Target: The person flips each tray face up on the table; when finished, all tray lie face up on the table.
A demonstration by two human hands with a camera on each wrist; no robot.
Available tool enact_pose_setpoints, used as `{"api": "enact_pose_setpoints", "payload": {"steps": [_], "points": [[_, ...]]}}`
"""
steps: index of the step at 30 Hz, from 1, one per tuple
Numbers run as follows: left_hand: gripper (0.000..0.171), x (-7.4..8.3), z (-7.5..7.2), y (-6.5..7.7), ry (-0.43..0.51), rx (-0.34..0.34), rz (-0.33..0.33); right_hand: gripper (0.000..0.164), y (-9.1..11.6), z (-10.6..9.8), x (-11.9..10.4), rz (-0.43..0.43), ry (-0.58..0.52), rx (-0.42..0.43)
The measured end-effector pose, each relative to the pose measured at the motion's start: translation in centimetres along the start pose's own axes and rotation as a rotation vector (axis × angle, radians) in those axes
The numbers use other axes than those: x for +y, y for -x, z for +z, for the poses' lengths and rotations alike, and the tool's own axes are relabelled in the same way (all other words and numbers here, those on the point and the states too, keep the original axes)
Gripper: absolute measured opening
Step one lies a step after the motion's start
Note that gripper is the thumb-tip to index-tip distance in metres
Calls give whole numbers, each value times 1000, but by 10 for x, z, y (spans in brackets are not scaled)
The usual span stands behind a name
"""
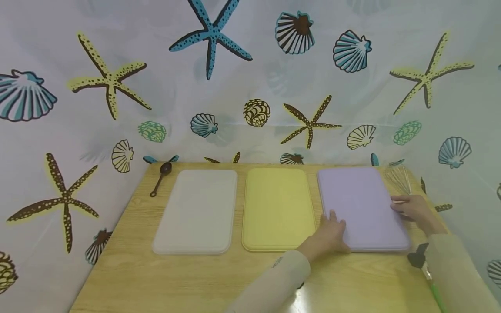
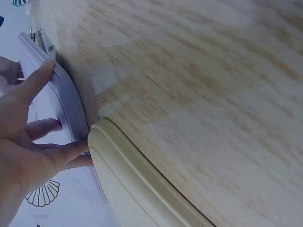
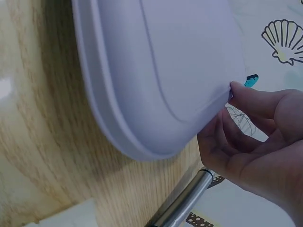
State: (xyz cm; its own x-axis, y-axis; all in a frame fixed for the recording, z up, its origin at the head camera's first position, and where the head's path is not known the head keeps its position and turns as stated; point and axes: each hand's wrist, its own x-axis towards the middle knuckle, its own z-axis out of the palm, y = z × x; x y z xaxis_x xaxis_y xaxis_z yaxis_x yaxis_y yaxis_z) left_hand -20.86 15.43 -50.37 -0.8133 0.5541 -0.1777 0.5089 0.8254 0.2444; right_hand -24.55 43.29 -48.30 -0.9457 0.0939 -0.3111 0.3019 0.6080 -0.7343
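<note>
A purple rectangular board (image 1: 360, 204) with rounded corners and a raised rim lies on the right part of the table. My left hand (image 1: 330, 234) is at its front left corner. In the left wrist view its fairly straight fingers (image 2: 71, 151) touch the purple side, close beside the yellow board (image 2: 128, 175), and the thumb presses the front rim. On the right edge, my right hand (image 3: 265, 137) pinches the purple board (image 3: 189, 56), thumb on the rim and fingers curled below. Whether the board is lifted, I cannot tell.
Left of the purple board lie a yellow board (image 1: 278, 208) and a white board (image 1: 197, 208). A dark spoon (image 1: 159, 180) is at the back left. Beyond my right hand lies a whisk (image 1: 398, 178); a dark-headed tool (image 1: 418, 256) with green on it is partly under my right sleeve.
</note>
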Motion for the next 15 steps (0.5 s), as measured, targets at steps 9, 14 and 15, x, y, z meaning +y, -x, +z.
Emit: {"api": "enact_pose_setpoints", "payload": {"steps": [9, 14, 15], "points": [[84, 1, 1, 0, 84, 21, -45, 57, 3, -11, -7, -42, -1, -55], [86, 0, -2, 4, 152, 12, -52, 54, 8, -18, -9, -113, 13, -115], [86, 0, -2, 5, 156, 8, -50, 54, 10, -19, -10, -121, 21, -121]]}}
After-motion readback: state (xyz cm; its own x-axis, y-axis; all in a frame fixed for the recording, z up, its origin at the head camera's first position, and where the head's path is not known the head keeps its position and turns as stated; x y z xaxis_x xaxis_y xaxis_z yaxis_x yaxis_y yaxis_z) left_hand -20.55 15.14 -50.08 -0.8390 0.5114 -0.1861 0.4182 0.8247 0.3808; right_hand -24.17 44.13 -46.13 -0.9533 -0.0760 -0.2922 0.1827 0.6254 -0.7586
